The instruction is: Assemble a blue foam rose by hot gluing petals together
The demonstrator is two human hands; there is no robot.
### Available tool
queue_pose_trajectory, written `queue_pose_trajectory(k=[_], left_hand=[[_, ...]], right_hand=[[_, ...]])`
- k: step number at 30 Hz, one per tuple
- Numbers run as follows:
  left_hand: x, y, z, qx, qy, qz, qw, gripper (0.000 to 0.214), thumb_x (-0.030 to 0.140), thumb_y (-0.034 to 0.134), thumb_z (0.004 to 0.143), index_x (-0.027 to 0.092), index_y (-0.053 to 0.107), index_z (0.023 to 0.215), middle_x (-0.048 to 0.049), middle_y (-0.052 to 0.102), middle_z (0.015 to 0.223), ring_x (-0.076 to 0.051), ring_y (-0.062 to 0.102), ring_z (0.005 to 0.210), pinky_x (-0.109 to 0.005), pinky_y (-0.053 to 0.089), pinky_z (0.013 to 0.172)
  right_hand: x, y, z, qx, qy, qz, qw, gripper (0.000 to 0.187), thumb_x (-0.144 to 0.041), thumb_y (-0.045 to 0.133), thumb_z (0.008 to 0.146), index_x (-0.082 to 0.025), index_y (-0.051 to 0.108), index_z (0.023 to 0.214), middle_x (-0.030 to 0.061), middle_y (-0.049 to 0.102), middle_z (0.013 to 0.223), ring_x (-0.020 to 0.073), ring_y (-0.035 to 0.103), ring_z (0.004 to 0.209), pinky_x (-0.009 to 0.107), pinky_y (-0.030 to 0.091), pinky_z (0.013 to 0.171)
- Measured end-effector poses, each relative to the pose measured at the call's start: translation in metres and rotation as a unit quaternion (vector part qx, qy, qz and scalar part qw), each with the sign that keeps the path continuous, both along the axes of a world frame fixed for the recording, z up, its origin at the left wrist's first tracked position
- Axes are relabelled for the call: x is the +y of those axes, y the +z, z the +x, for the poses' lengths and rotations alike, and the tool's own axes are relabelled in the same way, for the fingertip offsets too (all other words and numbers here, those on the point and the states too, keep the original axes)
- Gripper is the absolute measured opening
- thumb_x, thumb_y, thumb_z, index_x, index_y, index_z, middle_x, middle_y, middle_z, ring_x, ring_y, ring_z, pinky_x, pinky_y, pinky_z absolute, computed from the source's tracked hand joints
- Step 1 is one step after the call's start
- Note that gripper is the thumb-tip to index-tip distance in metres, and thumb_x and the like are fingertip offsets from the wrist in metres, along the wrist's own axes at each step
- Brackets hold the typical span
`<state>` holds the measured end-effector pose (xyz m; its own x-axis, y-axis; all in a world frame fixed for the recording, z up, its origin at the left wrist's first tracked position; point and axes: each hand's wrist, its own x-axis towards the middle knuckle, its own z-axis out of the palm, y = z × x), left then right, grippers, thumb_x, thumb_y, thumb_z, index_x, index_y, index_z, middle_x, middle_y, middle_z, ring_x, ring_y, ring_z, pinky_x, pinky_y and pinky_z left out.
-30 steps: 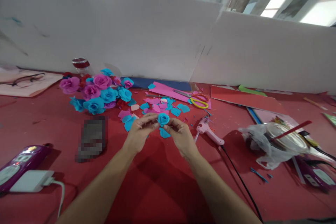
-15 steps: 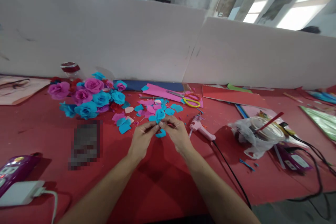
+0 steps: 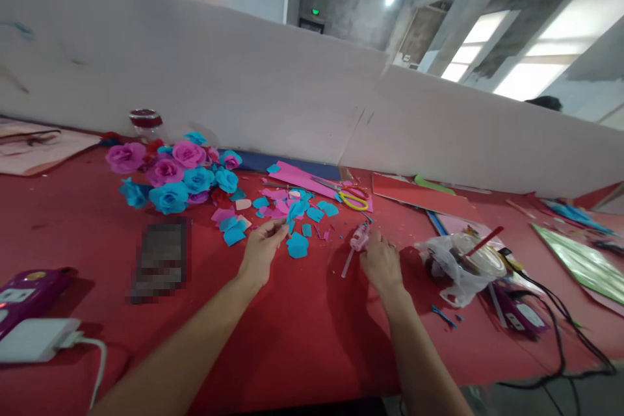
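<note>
Between the fingertips of my left hand (image 3: 260, 250) is a small blue paper flower (image 3: 294, 210), pinched at its base. My right hand (image 3: 384, 263) is closed around the handle of a pink glue gun (image 3: 359, 237), and most of the handle is hidden under the fingers. A clear glue stick or pale nozzle end points down toward me from the gun. Blue and pink paper petals (image 3: 298, 246) lie scattered on the red table around the left hand. Scissors (image 3: 353, 201) with red and yellow handles rest on a pink paper strip (image 3: 297, 177) behind them.
A bunch of pink and blue paper flowers (image 3: 168, 198) stands at the left, by a red-lidded jar (image 3: 146, 123). A blurred-out dark object (image 3: 160, 260) lies nearer. At the right are a plastic bag (image 3: 446, 266), a tub (image 3: 480, 257) and a purple power strip (image 3: 519, 312) with black cables.
My right hand has left the blue flower and moved right onto the glue gun. My left hand keeps the flower. The view has tilted and shifted slightly.
</note>
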<state>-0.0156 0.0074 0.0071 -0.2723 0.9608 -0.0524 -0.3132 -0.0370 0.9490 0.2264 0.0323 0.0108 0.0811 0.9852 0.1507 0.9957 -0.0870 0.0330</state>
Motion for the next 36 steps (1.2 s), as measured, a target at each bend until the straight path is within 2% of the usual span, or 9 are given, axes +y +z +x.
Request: queue_pose_trajectory(k=[5, 10, 14, 18, 20, 23, 26, 31, 36], left_hand=[[0.002, -0.001, -0.002, -0.007, 0.006, 0.003, 1.0, 0.023, 0.034, 0.076, 0.061, 0.017, 0.07, 0.075, 0.002, 0.06, 0.059, -0.009, 0.038, 0.052, -0.024, 0.031, 0.053], [0.003, -0.002, -0.003, -0.005, 0.012, 0.001, 1.0, 0.023, 0.034, 0.075, 0.06, 0.016, 0.07, 0.074, 0.0011, 0.061, 0.062, -0.009, 0.041, 0.054, -0.024, 0.033, 0.055], [0.003, -0.002, -0.003, -0.002, 0.027, -0.002, 1.0, 0.023, 0.035, 0.074, 0.061, 0.016, 0.07, 0.073, 0.0012, 0.061, 0.061, -0.009, 0.041, 0.054, -0.023, 0.033, 0.054], [0.003, -0.001, -0.001, -0.012, 0.036, 0.001, 0.999, 0.022, 0.034, 0.074, 0.06, 0.015, 0.07, 0.07, 0.0012, 0.061, 0.06, -0.008, 0.041, 0.053, -0.022, 0.034, 0.054], [0.002, -0.001, 0.0, -0.011, 0.036, 0.0, 0.999, 0.02, 0.033, 0.074, 0.059, 0.016, 0.069, 0.068, 0.0012, 0.061, 0.059, -0.008, 0.042, 0.052, -0.022, 0.035, 0.054], [0.001, 0.0, 0.002, 0.005, 0.025, -0.008, 1.0, 0.019, 0.033, 0.073, 0.059, 0.016, 0.069, 0.068, 0.0001, 0.062, 0.059, -0.009, 0.046, 0.053, -0.022, 0.036, 0.052], [0.0, 0.001, 0.002, 0.026, 0.014, -0.004, 1.0, 0.019, 0.032, 0.072, 0.06, 0.016, 0.07, 0.07, -0.0017, 0.065, 0.063, -0.012, 0.051, 0.057, -0.022, 0.038, 0.052], [-0.002, 0.002, 0.001, 0.067, 0.009, 0.016, 0.998, 0.017, 0.032, 0.07, 0.063, 0.017, 0.07, 0.07, -0.0001, 0.064, 0.06, -0.012, 0.052, 0.056, -0.024, 0.041, 0.055], [-0.002, 0.003, 0.001, 0.096, -0.001, 0.028, 0.995, 0.017, 0.033, 0.068, 0.066, 0.017, 0.071, 0.072, 0.0005, 0.064, 0.061, -0.013, 0.053, 0.057, -0.025, 0.041, 0.058]], right_hand=[[0.001, -0.005, 0.003, -0.01, 0.001, 0.002, 1.0, 0.04, -0.012, 0.049, 0.077, -0.006, 0.052, 0.117, 0.0187, 0.065, 0.1, 0.0285, 0.063, 0.093, 0.035, 0.042, 0.08], [0.004, -0.007, 0.009, 0.056, 0.008, -0.003, 0.998, 0.044, -0.017, 0.053, 0.076, -0.006, 0.054, 0.118, 0.0193, 0.063, 0.106, 0.0259, 0.063, 0.092, 0.033, 0.044, 0.08], [-0.005, 0.009, 0.011, 0.133, 0.017, 0.126, 0.983, 0.044, -0.022, 0.056, 0.072, -0.013, 0.058, 0.115, 0.0155, 0.063, 0.107, 0.0251, 0.062, 0.088, 0.034, 0.046, 0.076], [-0.031, 0.026, 0.0, 0.263, 0.082, 0.261, 0.925, 0.029, -0.032, 0.058, 0.075, -0.013, 0.065, 0.095, 0.0112, 0.068, 0.087, 0.0238, 0.062, 0.078, 0.035, 0.049, 0.073], [-0.046, 0.031, -0.015, 0.351, 0.121, 0.233, 0.899, 0.029, -0.038, 0.056, 0.08, -0.013, 0.066, 0.09, 0.0106, 0.068, 0.082, 0.0225, 0.063, 0.073, 0.034, 0.05, 0.069], [-0.063, 0.032, -0.042, 0.453, 0.213, 0.109, 0.859, 0.028, -0.038, 0.054, 0.083, -0.016, 0.065, 0.096, 0.0089, 0.07, 0.085, 0.0208, 0.066, 0.076, 0.031, 0.053, 0.068], [-0.068, 0.03, -0.065, 0.502, 0.246, 0.073, 0.826, 0.025, -0.036, 0.052, 0.083, -0.017, 0.064, 0.094, 0.0066, 0.069, 0.077, 0.0184, 0.064, 0.067, 0.029, 0.053, 0.062], [-0.062, 0.025, -0.077, 0.536, 0.234, 0.04, 0.81, 0.023, -0.032, 0.054, 0.08, -0.019, 0.064, 0.095, 0.0087, 0.069, 0.093, 0.0191, 0.064, 0.077, 0.029, 0.054, 0.071], [-0.057, 0.014, -0.076, 0.545, 0.208, 0.039, 0.811, 0.027, -0.035, 0.055, 0.079, -0.018, 0.063, 0.098, 0.0091, 0.07, 0.088, 0.0193, 0.065, 0.072, 0.029, 0.054, 0.065]])
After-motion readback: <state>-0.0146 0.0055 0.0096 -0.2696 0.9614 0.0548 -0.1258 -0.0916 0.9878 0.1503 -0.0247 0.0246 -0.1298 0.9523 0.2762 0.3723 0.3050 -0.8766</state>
